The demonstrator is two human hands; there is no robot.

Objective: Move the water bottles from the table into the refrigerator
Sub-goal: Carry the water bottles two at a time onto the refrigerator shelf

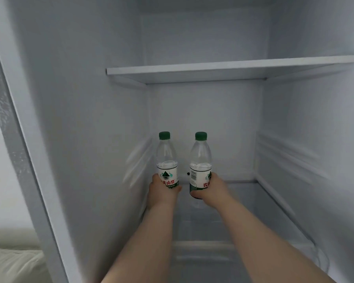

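I see inside the fridge (pixel 86 119), w/ both of the person's arms reaching in. The left hand (pixel 161 193) grips the left bottle (pixel 166 158) low down, on the label. The fingers curl round it. I only see the thumb tip on the btl's right side; the other fingers are behind it. The right hand (pixel 215 190) grips the right bottle (pixel 200 158) the same way: thumb across the front near the bottom, fingers close together on the right edge.

Both water btls are upright, side by side, w/ a small gap btwn them, not touching. They are near the back wall (pixel 223 129), left of the middle, under the white top shelf (pixel 192 69) and over the glass shelf (pixel 264 211). Each has a green cap (pixel 164 135) and a white label (pixel 200 176) w/ red letters. The hands cover part of each label, so I can't read the whole words. The btl bottoms are hidden by the hands too, so I can't tell if they sit on the glass shelf or hang just above it. The water line is about at the top of each label.

A small dark dot (pixel 187 173) is on the back wall btwn the btls, too small to tell what it is. The right side wall looks blurry. Both arms are cut off at the bottom edge. At bottom left, outside the fridge, is a pale soft cloth thing (pixel 12 262), also cut off; can't tell what it is.
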